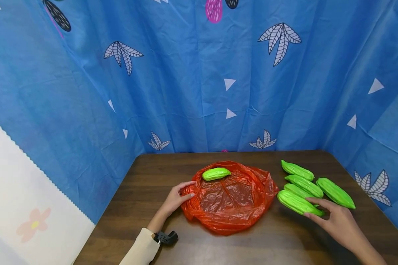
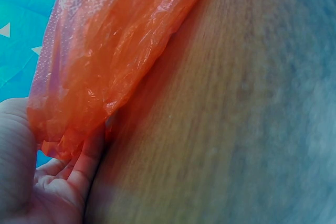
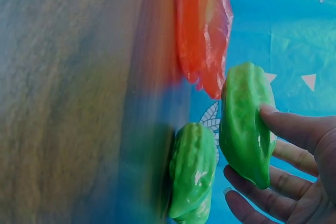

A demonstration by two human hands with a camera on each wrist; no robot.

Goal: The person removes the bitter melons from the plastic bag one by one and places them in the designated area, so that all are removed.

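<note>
A red plastic bag (image 1: 223,224) lies spread open on the table, with one green bitter melon (image 1: 215,173) inside near its back left rim. My left hand (image 1: 175,198) holds the bag's left edge; in the left wrist view the thumb and fingers are on either side of the thin plastic (image 2: 105,51). My right hand (image 1: 339,221) pinches another bitter melon (image 3: 245,124) between thumb and fingers, raised above the table to the right of the bag. Several more bitter melons (image 1: 296,170) lie close by, one partly hidden behind the held one.
The brown wooden table (image 1: 159,165) runs back to a blue patterned curtain (image 1: 199,92). One bitter melon (image 1: 335,192) lies apart at the right, near the table's side edge. A white cloth with a flower print (image 1: 33,224) hangs at the left.
</note>
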